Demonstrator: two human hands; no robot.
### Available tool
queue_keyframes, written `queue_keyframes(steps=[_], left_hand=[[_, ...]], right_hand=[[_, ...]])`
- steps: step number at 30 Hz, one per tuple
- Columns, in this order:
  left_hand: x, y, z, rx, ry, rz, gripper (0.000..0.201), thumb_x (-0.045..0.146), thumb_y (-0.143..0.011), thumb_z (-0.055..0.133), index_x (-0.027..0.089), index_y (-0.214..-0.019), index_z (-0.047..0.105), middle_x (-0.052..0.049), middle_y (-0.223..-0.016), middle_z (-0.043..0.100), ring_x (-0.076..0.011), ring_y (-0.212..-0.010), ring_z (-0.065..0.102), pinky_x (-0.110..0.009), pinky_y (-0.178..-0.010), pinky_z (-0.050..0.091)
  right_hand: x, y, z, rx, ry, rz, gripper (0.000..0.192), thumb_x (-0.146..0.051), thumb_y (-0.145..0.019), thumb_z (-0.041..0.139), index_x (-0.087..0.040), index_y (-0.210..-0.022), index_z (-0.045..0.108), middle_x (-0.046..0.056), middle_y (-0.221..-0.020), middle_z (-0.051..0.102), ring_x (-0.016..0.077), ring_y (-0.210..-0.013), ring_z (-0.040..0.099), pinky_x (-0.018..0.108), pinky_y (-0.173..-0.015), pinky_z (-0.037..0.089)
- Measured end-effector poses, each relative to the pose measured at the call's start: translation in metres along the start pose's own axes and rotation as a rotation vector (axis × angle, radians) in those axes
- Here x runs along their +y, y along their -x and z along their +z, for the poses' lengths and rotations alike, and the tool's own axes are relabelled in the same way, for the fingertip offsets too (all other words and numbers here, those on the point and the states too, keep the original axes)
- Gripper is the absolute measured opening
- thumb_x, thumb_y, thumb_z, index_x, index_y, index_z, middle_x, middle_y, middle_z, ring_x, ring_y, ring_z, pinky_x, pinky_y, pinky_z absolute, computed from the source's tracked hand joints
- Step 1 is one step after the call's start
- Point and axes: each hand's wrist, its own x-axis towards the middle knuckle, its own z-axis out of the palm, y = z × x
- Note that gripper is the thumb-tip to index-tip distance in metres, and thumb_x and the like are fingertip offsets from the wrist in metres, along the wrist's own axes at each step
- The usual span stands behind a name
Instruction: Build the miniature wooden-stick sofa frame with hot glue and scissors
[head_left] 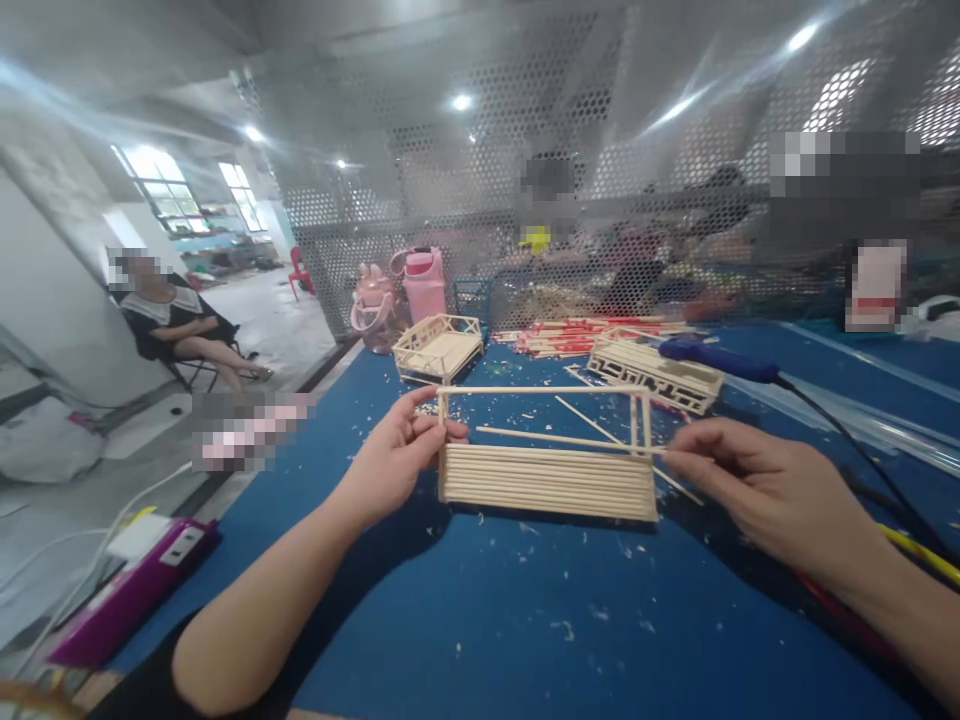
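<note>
A small frame of thin wooden sticks (pixel 547 482) stands on the blue table, its lower part a panel of sticks laid side by side, its upper part open under a top rail. My left hand (pixel 409 445) is closed around the left upright of this frame. With thumb and fingers pinched, my right hand (pixel 739 470) grips the right end of a loose wooden stick (pixel 551 438). That stick lies across the open part, just above the panel; whether it touches the frame I cannot tell. More loose sticks (pixel 679 485) lie behind the frame.
A blue glue gun (pixel 720 360) rests by a stick-built piece (pixel 652 375); its cord runs right. Another stick-built piece (pixel 439 345), a red-and-wood stick pile (pixel 577 335) and a pink bottle (pixel 424 285) stand behind. A purple power strip (pixel 142 590) is left. A person (pixel 176 320) sits beyond.
</note>
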Motion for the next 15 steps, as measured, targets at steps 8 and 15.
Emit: queue_keyframes(steps=[8,15], left_hand=[[-0.002,0.001,-0.001,-0.007,-0.004,-0.028,0.047,0.027,-0.07,0.069,0.018,-0.11,0.046,-0.005,-0.082,0.072,-0.0185,-0.076,0.065,-0.027,-0.063,0.046],[-0.001,0.0,0.001,0.022,-0.032,-0.039,0.044,0.024,-0.072,0.066,0.017,-0.111,0.046,-0.003,-0.078,0.071,-0.0178,-0.074,0.065,-0.028,-0.065,0.048]], right_hand=[[0.008,-0.007,0.001,-0.101,-0.023,-0.043,0.032,-0.055,-0.077,0.05,-0.026,-0.068,0.058,0.001,-0.055,0.062,0.0176,-0.047,0.054,0.029,-0.045,0.042],[0.012,-0.008,0.001,-0.125,0.012,-0.11,0.027,-0.046,-0.076,0.052,-0.024,-0.069,0.066,0.003,-0.064,0.066,0.0186,-0.055,0.059,0.03,-0.052,0.045]])
